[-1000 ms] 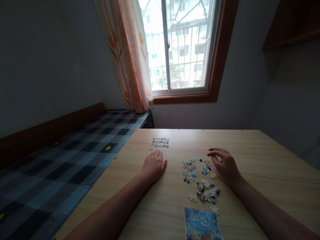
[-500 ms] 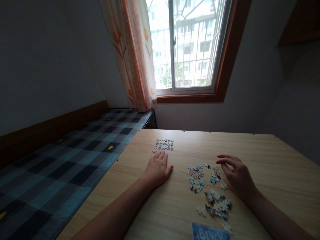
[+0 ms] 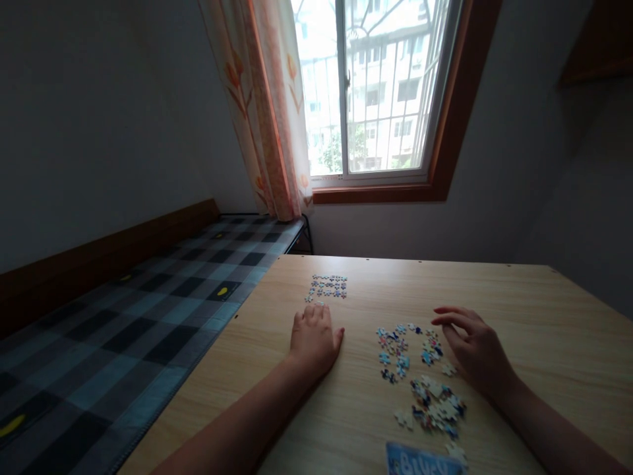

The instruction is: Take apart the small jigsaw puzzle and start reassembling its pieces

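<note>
Several jigsaw puzzle pieces (image 3: 328, 285) lie in short rows on the far left part of the table. My left hand (image 3: 315, 335) rests palm down just in front of these rows, thumb out to the side. Its fingertips are at a piece in the nearest row, which they partly cover. Over the right side of the table is my right hand (image 3: 469, 340), its fingers stretched forward and no piece visible in them. Beside it lies a loose group of picture-side-up pieces (image 3: 394, 340). A mixed heap of pieces (image 3: 440, 409), some showing pale backs, is nearer to me.
A blue puzzle box or card (image 3: 422, 460) with white lettering shows at the bottom edge. The wooden table (image 3: 558, 343) ends in front of a wall with a window (image 3: 380, 99) and curtain (image 3: 271, 119). To the left stands a bed with a checked cover (image 3: 188, 310).
The view has shifted slightly, so everything sits a little further right. My left hand has drawn back slightly from the rows, its fingers more bent. My right hand stays about the same.
</note>
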Demonstrator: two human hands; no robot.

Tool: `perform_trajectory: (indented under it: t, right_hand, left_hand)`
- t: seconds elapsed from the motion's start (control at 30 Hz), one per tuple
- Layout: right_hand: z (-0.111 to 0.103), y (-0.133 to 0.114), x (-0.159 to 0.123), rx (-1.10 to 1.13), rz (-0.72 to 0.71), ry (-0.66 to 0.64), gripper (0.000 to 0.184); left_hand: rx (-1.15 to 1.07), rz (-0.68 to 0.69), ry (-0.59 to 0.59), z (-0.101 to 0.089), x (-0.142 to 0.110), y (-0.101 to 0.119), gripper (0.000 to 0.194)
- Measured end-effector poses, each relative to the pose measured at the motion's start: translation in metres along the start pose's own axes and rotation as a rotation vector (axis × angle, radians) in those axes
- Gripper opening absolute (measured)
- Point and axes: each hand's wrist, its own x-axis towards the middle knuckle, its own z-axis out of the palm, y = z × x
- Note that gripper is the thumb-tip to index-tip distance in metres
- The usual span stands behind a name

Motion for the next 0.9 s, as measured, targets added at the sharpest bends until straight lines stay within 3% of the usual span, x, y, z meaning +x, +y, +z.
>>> perform_trajectory:
  t: [0.4, 0.9]
  right_hand:
    - [-0.0003, 0.0045, -0.0020, 0.012, 0.011, -0.031, 0.019]
    - [-0.0012, 0.0006, -0.0007, 0.002, 0.001, -0.039, 0.021]
  left_hand:
    - [-0.036, -0.008, -0.069, 0.0092, -0.0028, -0.0012, 0.070]
    - [-0.055, -0.056, -0.052, 0.0070, 0.0032, 0.0013, 0.069]
